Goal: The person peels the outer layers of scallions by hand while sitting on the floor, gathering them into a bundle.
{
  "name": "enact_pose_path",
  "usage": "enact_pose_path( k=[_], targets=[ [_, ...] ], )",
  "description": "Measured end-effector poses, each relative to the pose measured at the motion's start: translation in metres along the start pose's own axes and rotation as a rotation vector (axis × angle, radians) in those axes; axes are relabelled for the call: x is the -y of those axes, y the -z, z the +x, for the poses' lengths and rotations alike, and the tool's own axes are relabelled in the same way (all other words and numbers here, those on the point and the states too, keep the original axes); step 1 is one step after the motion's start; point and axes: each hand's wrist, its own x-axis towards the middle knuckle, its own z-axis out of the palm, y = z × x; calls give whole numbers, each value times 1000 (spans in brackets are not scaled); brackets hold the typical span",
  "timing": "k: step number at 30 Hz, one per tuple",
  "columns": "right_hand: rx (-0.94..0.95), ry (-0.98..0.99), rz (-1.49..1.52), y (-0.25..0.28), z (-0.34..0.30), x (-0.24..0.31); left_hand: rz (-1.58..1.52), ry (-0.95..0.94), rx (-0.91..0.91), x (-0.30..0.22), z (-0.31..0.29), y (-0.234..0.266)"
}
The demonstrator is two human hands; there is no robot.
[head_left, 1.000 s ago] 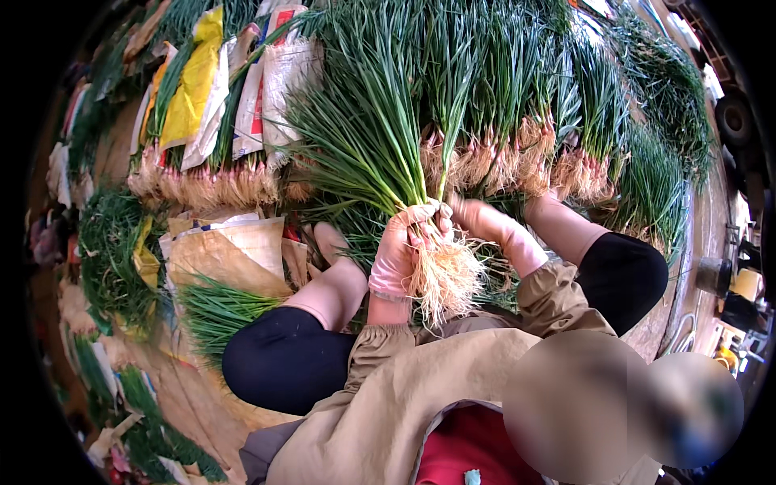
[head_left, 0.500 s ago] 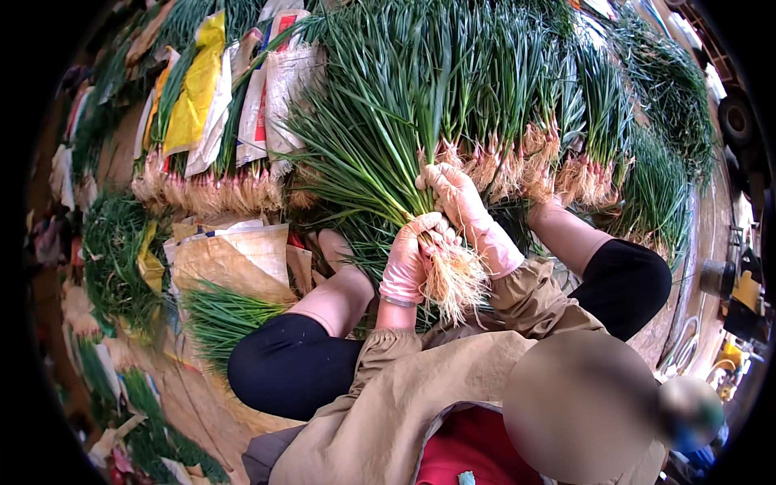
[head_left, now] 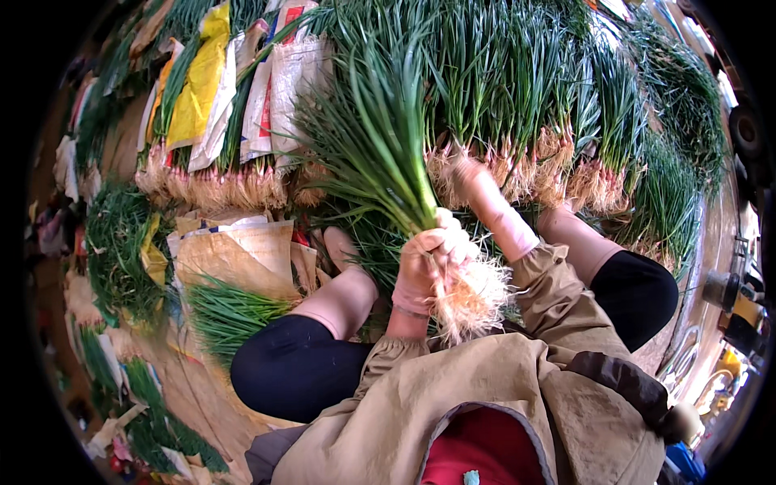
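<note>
My left hand point(head_left: 436, 250), in a pale glove, is closed round the lower stems of a thick bunch of green onions point(head_left: 404, 153). The green leaves fan upward and to the left; the pale tangled roots point(head_left: 469, 299) hang below the fist. My right hand point(head_left: 475, 182), also gloved, is off the bunch, just to its right and farther away. It is nearest to the roots of the row of green onions point(head_left: 505, 89) lying across the far side. Motion smears its fingers, so their grip cannot be made out.
Rooted bunches under yellow and white woven sacks point(head_left: 198, 81) lie at the far left. A folded tan sack point(head_left: 238, 255) and a small green pile point(head_left: 230, 315) are beside my left knee. Loose greens point(head_left: 671, 194) lie beyond my right knee. A wheel point(head_left: 748, 133) stands at the right edge.
My right hand has let go of the bunch and moved up and right toward the row. The bunch, in my left hand, now stands more upright, its roots shifted slightly right.
</note>
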Motion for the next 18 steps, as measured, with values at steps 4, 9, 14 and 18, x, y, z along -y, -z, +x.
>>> enact_pose_path(
  k=[4, 9, 14, 18],
  targets=[
    [688, -259, -594, -5, -15, 20, -23, -207, 92, -35, -13, 4],
    [-208, -604, -591, 78, 51, 64, 67, 29, -165, -22, 5, 10],
    [-402, -449, -164, 76, 32, 66, 382, -16, -560, -24, 6, 9],
    [-326, -37, -274, 8, -33, 75, 694, -6, -597, -18, 6, 27]
  ],
)
